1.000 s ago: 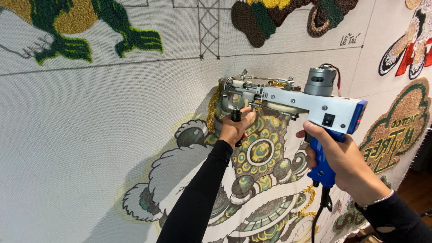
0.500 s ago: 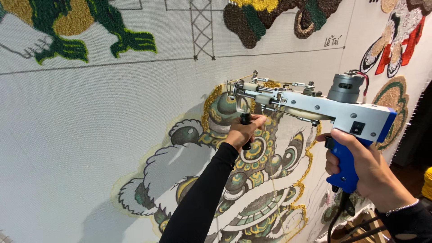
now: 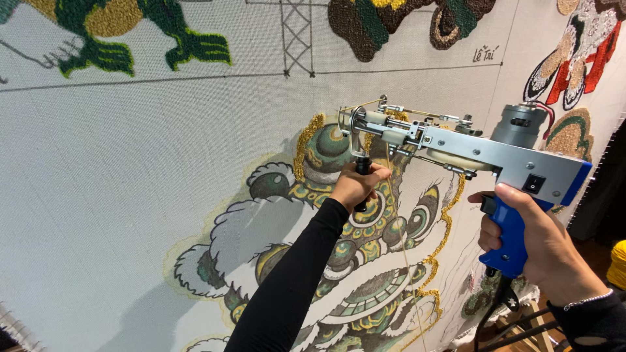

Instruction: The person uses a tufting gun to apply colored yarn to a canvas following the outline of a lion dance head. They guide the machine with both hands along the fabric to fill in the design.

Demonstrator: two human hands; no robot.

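Observation:
I hold a tufting gun (image 3: 469, 146) with a silver body and a grey motor against an upright white tufting cloth (image 3: 130, 169). My left hand (image 3: 355, 186) is closed on the gun's black front handle. My right hand (image 3: 538, 244) grips the blue rear handle, a finger at the trigger. The gun's tip meets the cloth at the top of a lion-dance head design (image 3: 352, 261), tufted in green, gold and white. A thin yellow yarn (image 3: 401, 241) hangs from the gun across the design.
Other tufted pieces sit on the cloth: a green and yellow creature (image 3: 130, 32) top left, a brown and green one (image 3: 391, 26) top centre, a red and white one (image 3: 580, 52) top right. A black cord (image 3: 486, 316) drops from the handle. A yellow yarn cone (image 3: 616, 264) stands at far right.
The view has shifted so the gun and both hands sit slightly lower and further right against the cloth. Both hands keep their grip on the handles.

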